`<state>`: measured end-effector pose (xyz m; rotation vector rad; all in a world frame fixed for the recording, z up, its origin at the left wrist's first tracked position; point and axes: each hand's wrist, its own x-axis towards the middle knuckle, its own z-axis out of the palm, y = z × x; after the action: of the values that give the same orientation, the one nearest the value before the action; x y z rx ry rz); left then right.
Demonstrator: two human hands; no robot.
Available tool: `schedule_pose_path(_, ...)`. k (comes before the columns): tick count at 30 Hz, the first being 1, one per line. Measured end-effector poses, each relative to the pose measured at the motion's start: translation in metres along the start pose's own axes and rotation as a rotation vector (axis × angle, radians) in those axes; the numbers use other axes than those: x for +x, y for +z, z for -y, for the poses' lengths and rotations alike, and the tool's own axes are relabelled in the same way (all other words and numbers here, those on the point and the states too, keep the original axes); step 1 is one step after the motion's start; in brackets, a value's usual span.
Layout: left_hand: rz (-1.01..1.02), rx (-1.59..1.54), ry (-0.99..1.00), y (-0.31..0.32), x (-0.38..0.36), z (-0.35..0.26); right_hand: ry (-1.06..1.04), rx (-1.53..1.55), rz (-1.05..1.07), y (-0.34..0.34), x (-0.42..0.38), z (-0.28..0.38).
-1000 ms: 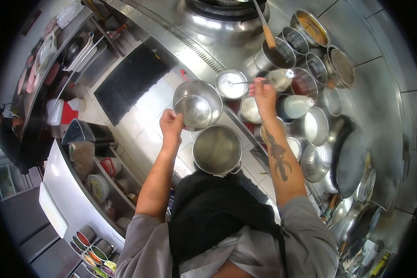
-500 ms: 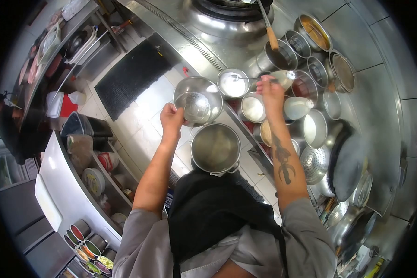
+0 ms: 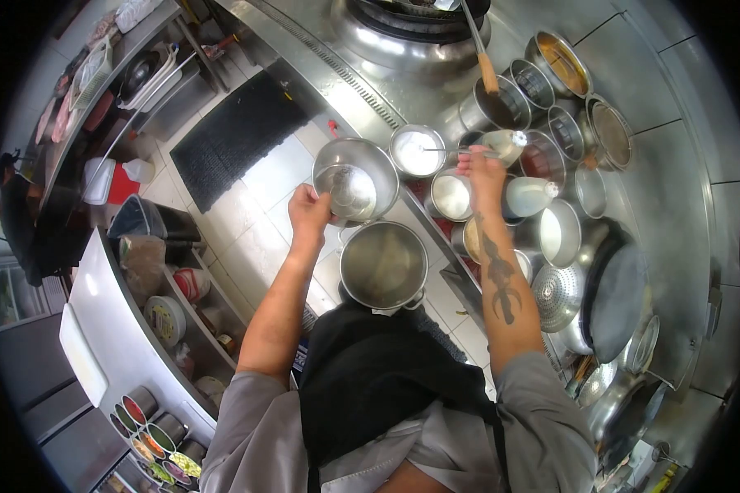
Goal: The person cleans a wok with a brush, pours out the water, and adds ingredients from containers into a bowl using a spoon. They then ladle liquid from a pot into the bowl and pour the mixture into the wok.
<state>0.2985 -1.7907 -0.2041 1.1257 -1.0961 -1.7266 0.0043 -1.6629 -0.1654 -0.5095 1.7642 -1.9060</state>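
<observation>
A shiny metal bowl (image 3: 325, 156) is tilted in my left hand (image 3: 310, 215), whose thumb and fingers pinch its near left rim. Some clear liquid or a bright reflection shows on its bottom. My right hand (image 3: 483, 168) grips the handle of a long thin metal spoon (image 3: 450, 150). The spoon's tip dips into white powder (image 3: 413, 154) in a round metal container (image 3: 420, 175) just right of the bowl. Nearer my body, a deep two-handled pot (image 3: 384, 267) stands under the bowl's lower edge, with a little cloudy matter at its bottom.
Several metal containers crowd the right counter, including one with white contents (image 3: 451, 195), and squeeze bottles (image 3: 530, 195) beside them. A wooden-handled ladle (image 3: 488, 74) leans near a wok burner (image 3: 419, 41). A perforated strainer (image 3: 557, 296) lies closer in. At left are a worktop (image 3: 123, 308) and a black floor mat (image 3: 238, 135).
The spoon's tip has gone lower into the white powder, and my right hand has shifted slightly down. My left hand still holds the bowl in nearly the same place.
</observation>
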Motion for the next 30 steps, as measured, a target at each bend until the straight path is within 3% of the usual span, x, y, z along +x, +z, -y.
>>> schedule_pose_path(4, 0.002, 0.021, 0.009, -0.001, 0.002, 0.002, -0.009, 0.042, 0.028, 0.002, -0.013, 0.031)
schedule_pose_path(10, 0.003, 0.012, 0.013, -0.001, 0.002, 0.003, -0.327, -0.465, 0.094, 0.007, 0.007, -0.001)
schedule_pose_path(13, 0.012, -0.003, 0.005, 0.0, -0.002, 0.0, -0.311, -0.42, 0.138, 0.016, 0.012, -0.014)
schedule_pose_path(19, 0.02, -0.039, 0.011, -0.001, -0.003, 0.006, -0.082, -0.203, 0.117, 0.02, 0.001, -0.002)
schedule_pose_path(25, 0.071, 0.014, 0.02, -0.005, -0.003, 0.005, 0.029, 0.006, -0.008, 0.003, 0.002, -0.002)
schedule_pose_path(28, 0.055, 0.021, 0.016, -0.004, -0.002, 0.005, 0.02, 0.088, 0.027, -0.002, -0.007, 0.02)
schedule_pose_path(30, 0.054, 0.012, 0.015, -0.004, -0.003, 0.003, -0.087, -0.083, 0.042, 0.004, -0.013, 0.039)
